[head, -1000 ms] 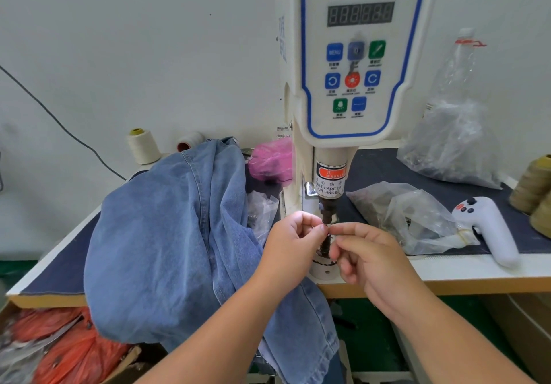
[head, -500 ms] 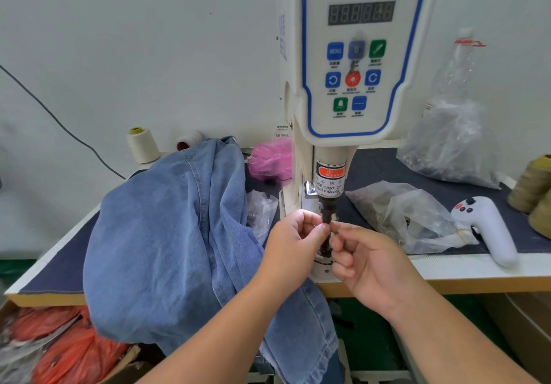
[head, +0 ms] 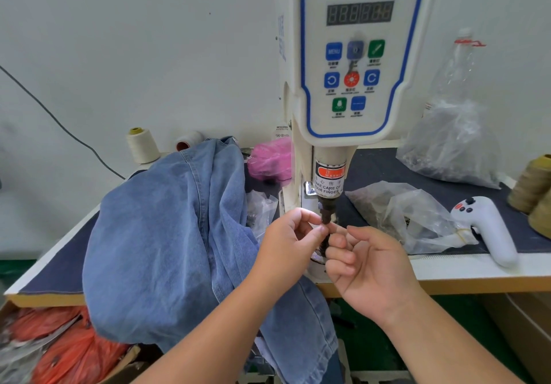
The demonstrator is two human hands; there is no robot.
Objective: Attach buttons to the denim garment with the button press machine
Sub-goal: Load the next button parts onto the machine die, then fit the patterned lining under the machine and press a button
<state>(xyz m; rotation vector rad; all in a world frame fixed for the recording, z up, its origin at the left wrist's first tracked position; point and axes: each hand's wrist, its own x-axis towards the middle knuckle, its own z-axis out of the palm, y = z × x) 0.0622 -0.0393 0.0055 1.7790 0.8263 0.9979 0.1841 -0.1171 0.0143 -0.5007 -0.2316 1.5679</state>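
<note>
Hands, left [head: 290,240] and right [head: 365,260], at one press punch [head: 325,215], one denim garment [head: 167,234]

Blue denim garment [head: 167,234] lies heaped beside the white button press machine [head: 343,85].

Both forearms are bare, with no sleeves, gloves or jewellery visible.

Right of my hands lie clear plastic bags [head: 414,219] and a white controller [head: 489,228]; thread cones [head: 142,145] stand far left.
</note>
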